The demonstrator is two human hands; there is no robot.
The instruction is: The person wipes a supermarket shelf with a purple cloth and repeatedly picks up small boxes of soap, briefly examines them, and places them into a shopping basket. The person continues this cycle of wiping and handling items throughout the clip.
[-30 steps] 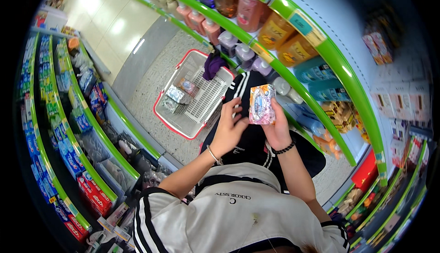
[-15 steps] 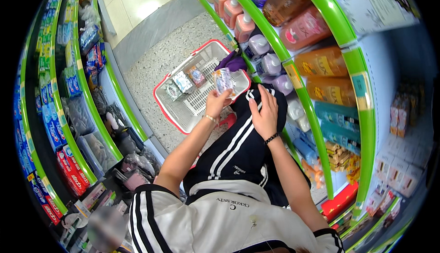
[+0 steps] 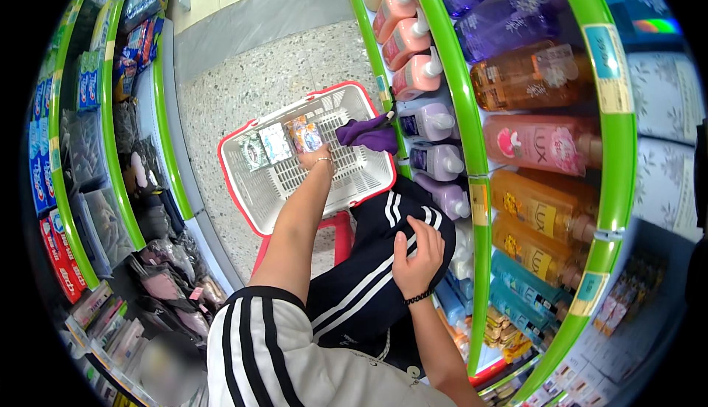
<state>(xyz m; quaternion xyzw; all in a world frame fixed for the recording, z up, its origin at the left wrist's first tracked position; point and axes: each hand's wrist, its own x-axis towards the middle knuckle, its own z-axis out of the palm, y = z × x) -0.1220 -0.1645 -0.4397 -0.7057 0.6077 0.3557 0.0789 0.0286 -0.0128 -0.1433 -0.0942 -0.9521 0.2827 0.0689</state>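
My left hand (image 3: 317,158) reaches down inside a white shopping basket (image 3: 234,185) with a red rim. Its fingers are closed on a small packet (image 3: 307,140) patterned in white, purple and orange, held low over or against a brownish packet (image 3: 296,123). Beside these, a white-and-blue packet (image 3: 276,143) and a green-patterned packet (image 3: 253,153) sit in the basket's left part. A purple cloth item (image 3: 372,135) hangs over the right end of the basket. My right hand (image 3: 420,258) lies on my dark-trousered knee, holding nothing, fingers stretched out.
Green-edged shelves on the right carry pink pump bottles (image 3: 407,42), lilac bottles (image 3: 435,160) and orange bottles (image 3: 535,197). On the left, shelves hold toothpaste boxes (image 3: 65,256) and bagged goods (image 3: 166,281). A red frame (image 3: 332,237) shows under the basket, on the speckled floor (image 3: 206,90).
My left hand has lowered the patterned packet leftward to the packets in the basket. My right hand stays by my knee, its fingers now lying on it. The view has shifted closer to the right shelf.
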